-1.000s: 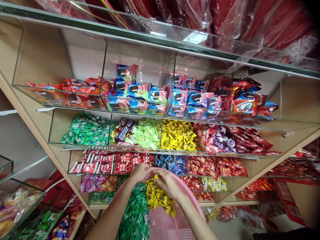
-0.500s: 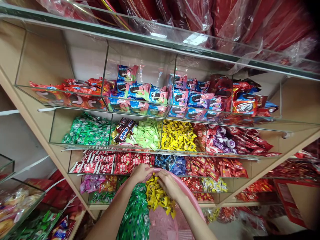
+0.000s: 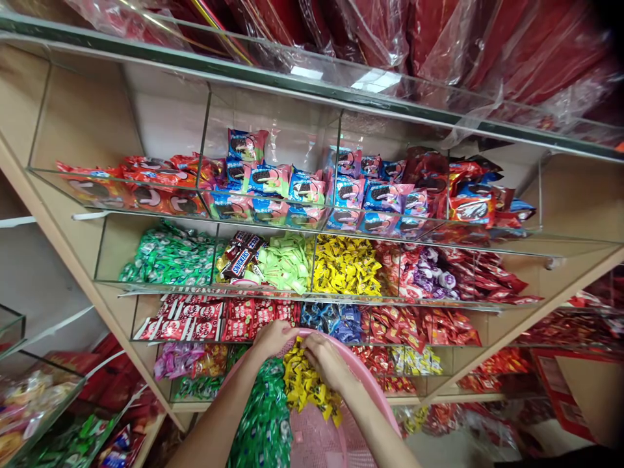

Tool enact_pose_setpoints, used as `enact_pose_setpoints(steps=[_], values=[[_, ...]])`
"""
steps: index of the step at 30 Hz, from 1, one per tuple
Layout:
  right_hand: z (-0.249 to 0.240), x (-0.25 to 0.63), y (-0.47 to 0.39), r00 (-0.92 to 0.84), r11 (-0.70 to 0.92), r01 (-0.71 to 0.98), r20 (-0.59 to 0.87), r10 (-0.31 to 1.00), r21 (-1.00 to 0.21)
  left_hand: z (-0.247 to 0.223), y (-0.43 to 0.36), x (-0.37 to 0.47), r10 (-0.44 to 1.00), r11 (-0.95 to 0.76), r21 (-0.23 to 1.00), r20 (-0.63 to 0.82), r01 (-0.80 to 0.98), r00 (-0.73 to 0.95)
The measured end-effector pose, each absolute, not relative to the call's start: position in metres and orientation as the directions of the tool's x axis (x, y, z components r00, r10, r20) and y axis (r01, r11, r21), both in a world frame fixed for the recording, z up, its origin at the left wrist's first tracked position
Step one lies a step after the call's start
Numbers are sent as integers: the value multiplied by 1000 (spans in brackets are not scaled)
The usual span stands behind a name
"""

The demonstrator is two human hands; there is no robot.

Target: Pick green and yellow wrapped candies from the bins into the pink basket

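A pink plastic basket (image 3: 377,377) with perforated walls sits at the bottom middle, below the shelves. My left hand (image 3: 275,338) is closed over its far rim, thumb toward the inside. Green-wrapped candies (image 3: 266,416) are heaped in the left part of the basket. Beside them lie yellow-wrapped candies (image 3: 309,387), spread toward the right. My right hand (image 3: 325,357) reaches in over the far side of the yellow pile. Its fingers are curled against those candies, with the fingertips partly hidden.
Glass-fronted shelves (image 3: 263,296) rise ahead, divided into compartments. One holds yellow candies (image 3: 346,263), another green candies (image 3: 170,253), with Snickers bars (image 3: 241,253) between. Cookie packs (image 3: 307,185) stand higher up. Red plastic-wrapped packages (image 3: 361,32) lie on top. More candy bins (image 3: 73,429) are at lower left.
The view has shifted slightly. My right hand's fingers have curled in a little more at the yellow candies. My left hand stays on the basket rim.
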State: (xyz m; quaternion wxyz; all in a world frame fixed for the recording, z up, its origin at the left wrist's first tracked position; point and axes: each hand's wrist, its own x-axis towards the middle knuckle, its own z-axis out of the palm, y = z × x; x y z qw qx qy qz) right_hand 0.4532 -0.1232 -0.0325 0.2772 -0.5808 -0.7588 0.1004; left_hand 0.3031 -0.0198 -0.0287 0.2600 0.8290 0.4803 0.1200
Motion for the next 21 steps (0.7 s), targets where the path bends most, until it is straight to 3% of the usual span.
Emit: enact_pose_setpoints(steps=[9,21], values=[[-42,449,-121,-132,272,880,349,928,-390,-32,-19,304,861,-407,531,-49,743,507],[-38,441,-120,-48,191,908,363,931,-372,-29,-20,304,861,-403,550,-43,732,506]])
